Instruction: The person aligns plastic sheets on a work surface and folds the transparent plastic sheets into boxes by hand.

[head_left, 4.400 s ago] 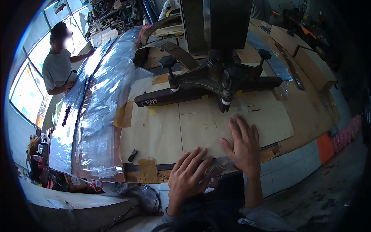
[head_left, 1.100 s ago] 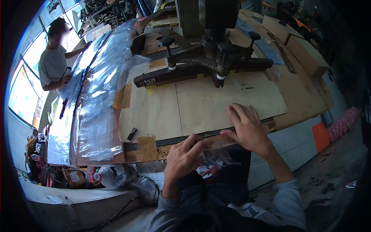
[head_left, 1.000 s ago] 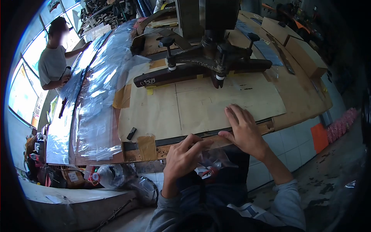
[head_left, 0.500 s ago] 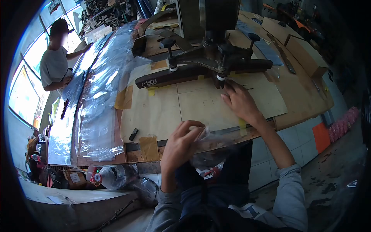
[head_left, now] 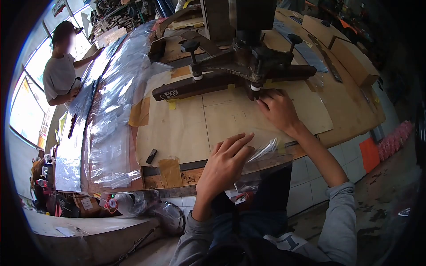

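My left hand (head_left: pixel 225 165) is over the front edge of the work board, its fingers bent around crumpled clear plastic film (head_left: pixel 265 150); its thumb is hidden. The film spreads to the right over the edge and hangs below the hand. My right hand (head_left: pixel 280 111) rests beside the centre of a dark press bar (head_left: pixel 177 91), under a white-tipped screw (head_left: pixel 255 87). Its fingers are curled, and what they hold, if anything, is hidden. Beneath both hands lies a pale sheet (head_left: pixel 177 126) with pencil lines, taped at its edges.
A heavy press head (head_left: pixel 253 37) stands over the board. A small black block (head_left: pixel 151 156) lies at the front left. Plastic sheets (head_left: pixel 113 133) cover the left side, where another person (head_left: pixel 60 73) stands. Cardboard boxes (head_left: pixel 355 60) sit at right.
My left hand has moved right and slightly up with the plastic film, which now spreads out further. My right hand stays by the press bar, its fingers shifted slightly. The view has moved a little.
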Tool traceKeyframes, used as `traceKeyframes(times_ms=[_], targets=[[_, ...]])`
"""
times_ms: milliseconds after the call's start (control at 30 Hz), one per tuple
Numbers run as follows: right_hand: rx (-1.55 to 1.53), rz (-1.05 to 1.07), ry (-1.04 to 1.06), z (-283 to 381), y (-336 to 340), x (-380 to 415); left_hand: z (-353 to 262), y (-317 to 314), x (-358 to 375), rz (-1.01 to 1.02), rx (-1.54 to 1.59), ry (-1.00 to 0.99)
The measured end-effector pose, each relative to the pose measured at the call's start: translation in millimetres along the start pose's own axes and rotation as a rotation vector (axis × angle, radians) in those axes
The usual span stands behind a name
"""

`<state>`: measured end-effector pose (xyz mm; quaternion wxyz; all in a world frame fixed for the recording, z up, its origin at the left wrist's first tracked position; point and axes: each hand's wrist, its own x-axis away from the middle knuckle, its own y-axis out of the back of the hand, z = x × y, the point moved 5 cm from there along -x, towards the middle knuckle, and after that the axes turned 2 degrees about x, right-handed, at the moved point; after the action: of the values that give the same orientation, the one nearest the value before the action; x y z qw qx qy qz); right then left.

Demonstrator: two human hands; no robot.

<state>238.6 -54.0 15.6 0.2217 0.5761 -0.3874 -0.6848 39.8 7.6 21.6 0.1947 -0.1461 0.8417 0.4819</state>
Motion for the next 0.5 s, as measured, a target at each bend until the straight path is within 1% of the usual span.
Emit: traceKeyframes(times_ms=[133,233,500], targets=[[0.037,0.011,-0.013,1.8,2.7,0.2,-1.4,0.6,1.8,0.007,0.001,0.019],[0.059,-0.034,-0.018,1.1,2.9,1.6,-1.5,1.4,2.2,0.017,-0.002,0.027],[-0.017,-0.043,-0.060,0.0,3.1,1.3,-0.3,2.2,5.5,-0.017,0.030,0.033]])
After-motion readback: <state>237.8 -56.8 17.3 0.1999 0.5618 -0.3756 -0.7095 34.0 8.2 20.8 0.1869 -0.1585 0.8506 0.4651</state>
